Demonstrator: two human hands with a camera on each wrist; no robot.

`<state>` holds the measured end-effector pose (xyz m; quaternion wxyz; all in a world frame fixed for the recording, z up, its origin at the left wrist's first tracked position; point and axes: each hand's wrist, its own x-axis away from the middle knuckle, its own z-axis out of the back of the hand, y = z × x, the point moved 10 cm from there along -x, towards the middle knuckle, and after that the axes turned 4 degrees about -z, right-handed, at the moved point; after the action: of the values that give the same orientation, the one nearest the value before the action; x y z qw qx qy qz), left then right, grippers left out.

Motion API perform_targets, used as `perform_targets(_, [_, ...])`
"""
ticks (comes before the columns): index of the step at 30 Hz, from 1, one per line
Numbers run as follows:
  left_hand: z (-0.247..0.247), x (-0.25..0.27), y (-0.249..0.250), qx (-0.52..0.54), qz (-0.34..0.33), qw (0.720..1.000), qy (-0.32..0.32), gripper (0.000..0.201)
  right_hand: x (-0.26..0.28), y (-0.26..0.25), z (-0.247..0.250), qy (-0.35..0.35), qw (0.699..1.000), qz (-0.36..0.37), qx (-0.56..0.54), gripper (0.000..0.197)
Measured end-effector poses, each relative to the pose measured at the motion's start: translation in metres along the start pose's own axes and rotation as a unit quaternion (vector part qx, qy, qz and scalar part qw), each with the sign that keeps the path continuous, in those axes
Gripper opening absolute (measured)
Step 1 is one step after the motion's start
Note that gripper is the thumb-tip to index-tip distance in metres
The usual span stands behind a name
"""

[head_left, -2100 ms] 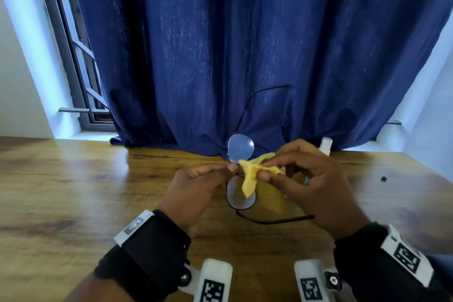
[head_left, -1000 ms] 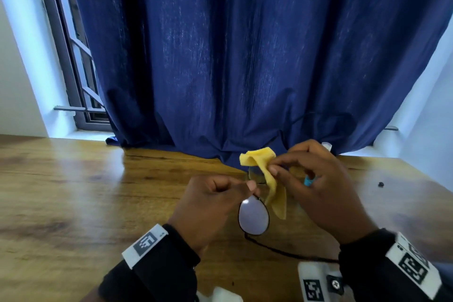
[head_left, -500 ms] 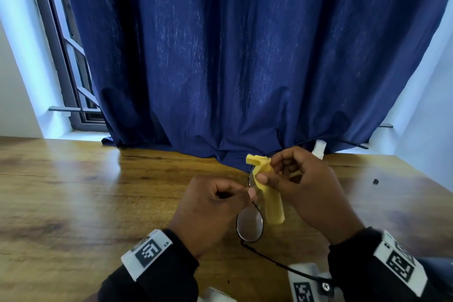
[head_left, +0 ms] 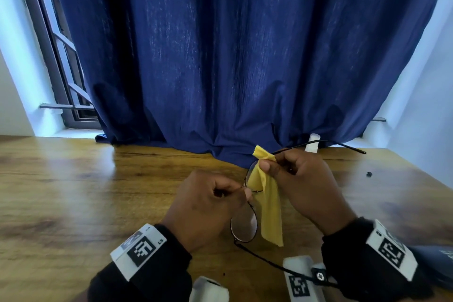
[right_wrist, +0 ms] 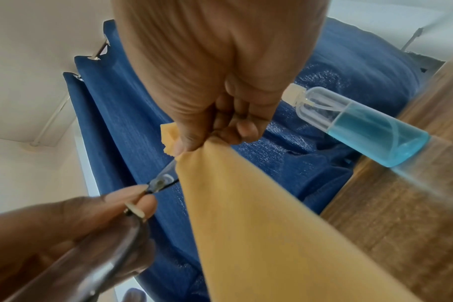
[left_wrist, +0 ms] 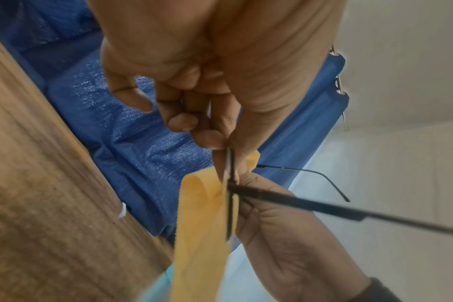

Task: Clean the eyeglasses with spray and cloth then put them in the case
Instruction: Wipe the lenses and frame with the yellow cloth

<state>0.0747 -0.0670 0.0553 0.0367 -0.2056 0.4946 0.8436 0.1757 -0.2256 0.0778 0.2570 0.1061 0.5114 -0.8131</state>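
Observation:
Thin black-framed eyeglasses (head_left: 244,227) are held on edge above the wooden table (head_left: 73,191), their arms unfolded. My left hand (head_left: 208,206) pinches the frame at the bridge between the lenses (right_wrist: 153,188). My right hand (head_left: 304,179) pinches a yellow cloth (head_left: 268,203) round the upper lens; the cloth's loose end hangs down beside the lower lens. In the left wrist view the frame (left_wrist: 230,196) runs edge-on between cloth (left_wrist: 202,235) and fingers. A spray bottle (right_wrist: 360,124) of blue liquid stands on the table just behind my right hand, its white cap (head_left: 312,142) showing in the head view.
A dark blue curtain (head_left: 232,56) hangs to the table's back edge right behind the hands. A window frame (head_left: 56,56) is at the back left. A small dark speck (head_left: 369,174) lies on the table at the right. A dark flat object (head_left: 438,262) lies at the right edge.
The glasses have been turned, so one arm now points back right and the other toward me. My right hand has shifted the cloth onto the upper lens, its tail hanging lower.

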Motion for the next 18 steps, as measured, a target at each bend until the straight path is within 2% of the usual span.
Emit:
perform_targets(2, [0.002, -0.001, -0.001, 0.001, 0.003, 1.000, -0.002, 0.016, 0.001, 0.006, -0.008, -0.032, 0.999, -0.022, -0.028, 0.011])
perform_targets(4, [0.002, 0.000, 0.000, -0.009, -0.002, 1.000, -0.014, 0.017, 0.003, 0.007, -0.015, -0.054, 0.995, -0.033, -0.073, 0.025])
perform_targets(6, [-0.002, 0.000, 0.002, -0.037, -0.014, 0.999, -0.031, 0.017, 0.004, 0.004, -0.014, -0.046, 0.995, -0.026, -0.086, 0.044])
perform_targets(8, [-0.004, 0.000, 0.002, -0.067, -0.025, 0.997, -0.036, 0.017, 0.004, -0.003, -0.010, -0.024, 0.997, -0.002, -0.076, 0.050])
perform_targets(13, [-0.003, -0.001, -0.007, -0.058, -0.014, 0.997, -0.038, 0.016, 0.004, -0.009, -0.001, 0.000, 1.000, 0.027, -0.006, 0.047])
perform_targets(18, [0.006, -0.002, -0.005, -0.054, -0.018, 0.998, -0.013, 0.012, 0.001, -0.008, 0.001, 0.008, 0.997, 0.052, 0.054, 0.022])
